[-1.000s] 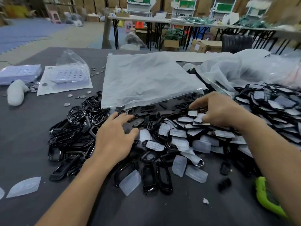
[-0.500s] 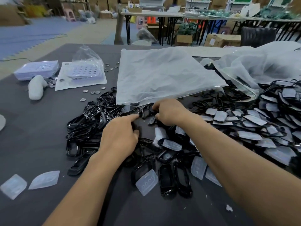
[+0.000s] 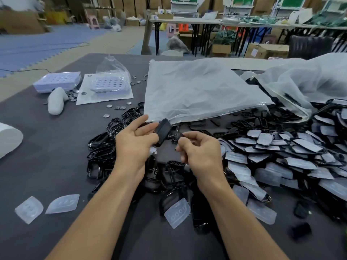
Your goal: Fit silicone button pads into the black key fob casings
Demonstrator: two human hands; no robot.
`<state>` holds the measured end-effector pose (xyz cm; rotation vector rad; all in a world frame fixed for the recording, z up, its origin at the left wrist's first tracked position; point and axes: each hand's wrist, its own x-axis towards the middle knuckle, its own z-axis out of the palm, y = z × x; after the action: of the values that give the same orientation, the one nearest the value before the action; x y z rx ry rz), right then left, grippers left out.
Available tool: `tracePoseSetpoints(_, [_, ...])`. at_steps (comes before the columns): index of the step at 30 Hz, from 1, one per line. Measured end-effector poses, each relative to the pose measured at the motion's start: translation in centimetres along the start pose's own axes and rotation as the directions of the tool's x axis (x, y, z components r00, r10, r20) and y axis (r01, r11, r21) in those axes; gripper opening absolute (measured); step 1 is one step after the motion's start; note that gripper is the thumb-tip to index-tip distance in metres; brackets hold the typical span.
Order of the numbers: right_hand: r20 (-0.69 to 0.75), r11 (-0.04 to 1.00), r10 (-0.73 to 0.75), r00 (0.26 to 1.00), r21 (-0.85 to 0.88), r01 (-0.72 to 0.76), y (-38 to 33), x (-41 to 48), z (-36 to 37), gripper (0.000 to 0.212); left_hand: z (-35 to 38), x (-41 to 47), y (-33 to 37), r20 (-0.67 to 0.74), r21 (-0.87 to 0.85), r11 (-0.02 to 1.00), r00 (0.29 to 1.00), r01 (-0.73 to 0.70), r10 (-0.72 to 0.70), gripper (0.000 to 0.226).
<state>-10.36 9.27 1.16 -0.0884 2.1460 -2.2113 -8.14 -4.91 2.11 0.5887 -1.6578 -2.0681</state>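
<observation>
Left hand (image 3: 135, 142) fingers and thumb grasp a black oval plastic fob casing (image 3: 163, 130), lifted above the grey table (image 3: 47, 147) middle. Right hand (image 3: 200, 152) fingers are curled, pinching a small black piece (image 3: 178, 135), identity unclear. A heap of translucent silicone button pads (image 3: 272, 152) lies toward the right edge.

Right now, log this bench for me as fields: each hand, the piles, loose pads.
left hand: pinches a black key fob casing
right hand: pinches a small black part
empty casings: heap left of the hands
casings with pads: heap on the right
loose silicone pads: two at near left, one between the forearms
plastic bag: flat behind the hands
</observation>
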Motion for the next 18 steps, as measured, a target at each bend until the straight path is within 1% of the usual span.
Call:
tracePoseSetpoints(2, [-0.018, 1.0, -0.018, 1.0, 0.016, 0.018, -0.3, 0.0, -0.4, 0.013, 0.0, 0.1, 0.0, 0.035, -0.138, 0.986, 0.996, 0.089, -0.085, 0.059])
tracePoseSetpoints(4, [-0.062, 0.999, -0.04, 0.997, -0.029, 0.039, -0.4, 0.3, -0.5, 0.016, -0.1, 0.2, 0.1, 0.107, -0.23, 0.963, 0.987, 0.139, -0.117, 0.058])
tracePoseSetpoints(6, [-0.085, 0.996, -0.056, 0.995, -0.069, 0.051, -0.3, 0.5, -0.6, 0.017, -0.3, 0.4, 0.0, 0.152, -0.235, 0.961, 0.982, 0.146, -0.112, 0.057])
tracePoseSetpoints(7, [-0.08, 0.996, -0.071, 0.994, -0.067, 0.066, -0.2, 0.6, -0.7, 0.015, -0.4, 0.6, 0.0, 0.139, -0.18, 0.977, 0.986, 0.113, -0.089, 0.056])
tracePoseSetpoints(8, [-0.074, 0.995, -0.083, 0.994, -0.054, 0.08, -0.2, 0.7, -0.8, 0.011, -0.6, 0.8, 0.0, 0.101, -0.088, 0.995, 0.994, 0.055, -0.046, 0.056])
tracePoseSetpoints(10, [-0.088, 0.995, -0.092, 0.992, -0.037, 0.089, -0.2, 1.1, -1.1, 0.016, -1.1, 1.3, -0.1, -0.005, 0.128, 0.99, 0.998, -0.067, 0.068, 0.057])
tracePoseSetpoints(12, [-0.108, 0.998, -0.068, 0.992, -0.025, 0.065, 0.0, 1.6, -1.4, 0.019, -1.7, 1.7, 0.1, -0.071, 0.324, 0.93, 0.976, -0.172, 0.205, 0.057])
tracePoseSetpoints(13, [-0.112, 0.998, -0.055, 0.992, -0.02, 0.053, 0.1, 1.9, -1.5, 0.019, -1.8, 1.6, 0.2, -0.063, 0.417, 0.878, 0.956, -0.236, 0.287, 0.058])
tracePoseSetpoints(14, [-0.108, 0.999, -0.044, 0.993, -0.017, 0.042, 0.1, 2.0, -1.5, 0.018, -1.9, 1.4, 0.2, -0.017, 0.483, 0.824, 0.937, -0.297, 0.348, 0.058])
tracePoseSetpoints(15, [-0.101, 0.999, -0.04, 0.994, -0.017, 0.039, 0.2, 2.1, -1.4, 0.017, -1.8, 1.3, 0.1, 0.065, 0.508, 0.79, 0.929, -0.345, 0.364, 0.058])
tracePoseSetpoints(16, [-0.099, 0.999, -0.043, 0.994, -0.017, 0.041, 0.3, 2.1, -1.3, 0.015, -1.6, 1.1, 0.0, 0.179, 0.502, 0.78, 0.927, -0.374, 0.329, 0.056])
tracePoseSetpoints(17, [-0.104, 0.999, -0.05, 0.993, -0.019, 0.048, 0.3, 2.2, -1.3, 0.012, -1.3, 0.8, -0.1, 0.288, 0.492, 0.787, 0.923, -0.372, 0.256, 0.051])
tracePoseSetpoints(18, [-0.114, 0.998, -0.055, 0.992, -0.02, 0.053, 0.4, 2.3, -1.3, 0.008, -1.0, 0.5, -0.2, 0.357, 0.49, 0.795, 0.915, -0.357, 0.19, 0.044])
